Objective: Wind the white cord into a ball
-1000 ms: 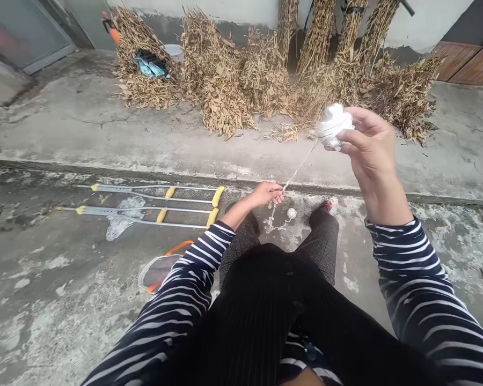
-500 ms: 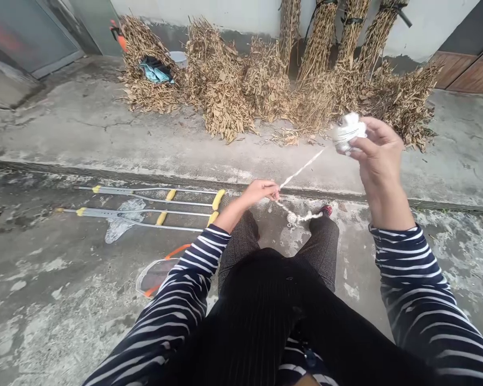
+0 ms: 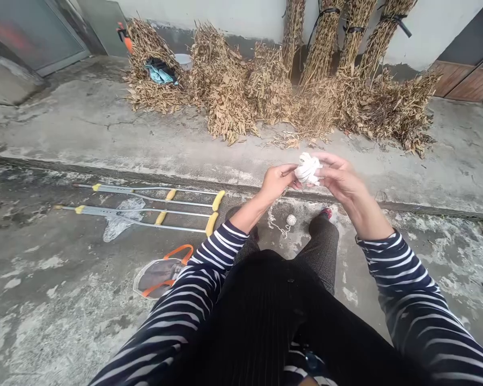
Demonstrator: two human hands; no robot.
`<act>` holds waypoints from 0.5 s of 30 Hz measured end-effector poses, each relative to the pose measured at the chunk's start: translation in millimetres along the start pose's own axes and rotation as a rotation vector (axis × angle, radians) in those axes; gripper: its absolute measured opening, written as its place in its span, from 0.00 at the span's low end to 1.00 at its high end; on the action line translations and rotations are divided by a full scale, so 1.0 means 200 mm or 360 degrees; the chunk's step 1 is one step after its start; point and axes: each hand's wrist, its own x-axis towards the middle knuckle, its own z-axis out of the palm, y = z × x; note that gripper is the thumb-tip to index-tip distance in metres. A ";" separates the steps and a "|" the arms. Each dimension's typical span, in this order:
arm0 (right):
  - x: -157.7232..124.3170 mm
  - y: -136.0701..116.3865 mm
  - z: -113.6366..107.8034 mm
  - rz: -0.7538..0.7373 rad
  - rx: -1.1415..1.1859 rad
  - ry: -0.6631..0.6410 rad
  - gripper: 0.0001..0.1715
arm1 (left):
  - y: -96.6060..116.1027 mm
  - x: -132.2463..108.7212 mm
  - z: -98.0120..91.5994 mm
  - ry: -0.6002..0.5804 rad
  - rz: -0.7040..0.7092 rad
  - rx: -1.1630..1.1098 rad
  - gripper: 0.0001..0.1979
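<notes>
A wound bundle of white cord (image 3: 307, 170) is held up in front of me, over the step edge. My right hand (image 3: 340, 177) grips it from the right, thumb and fingers closed around its side. My left hand (image 3: 279, 179) is pinched at the bundle's left side, its fingertips on the cord and partly hidden. Below, on the ground between my feet, lies a small white ball of cord (image 3: 291, 220) with a loose, wavy strand (image 3: 279, 228) beside it. That strand runs up toward my left hand.
A pair of crutches with yellow pads (image 3: 187, 212) lies on the left, over a clear plastic bag (image 3: 123, 217). Nearer me is a bag with orange handles (image 3: 156, 279). A raised concrete step (image 3: 145, 145) crosses ahead, with dried plant bundles (image 3: 229, 91) against the wall.
My right hand has brought the bundle left and down to my left hand. The stretched cord between the hands has shortened, and the strand below has gone slack.
</notes>
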 end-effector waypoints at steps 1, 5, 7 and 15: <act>0.00 0.00 0.00 -0.0008 0.0000 -0.0013 0.26 | -0.01 0.00 -0.01 0.0011 0.0033 0.0029 0.15; 0.00 -0.01 0.01 -0.0052 0.0074 -0.0070 0.25 | -0.06 0.00 -0.04 0.0028 0.0050 0.0131 0.11; 0.00 -0.01 0.00 -0.0100 0.0099 -0.0068 0.25 | -0.08 -0.02 -0.04 0.0035 -0.0027 0.0122 0.11; 0.01 0.00 0.02 -0.0113 0.0100 -0.0053 0.26 | -0.14 0.01 -0.04 0.0167 -0.0141 0.0178 0.09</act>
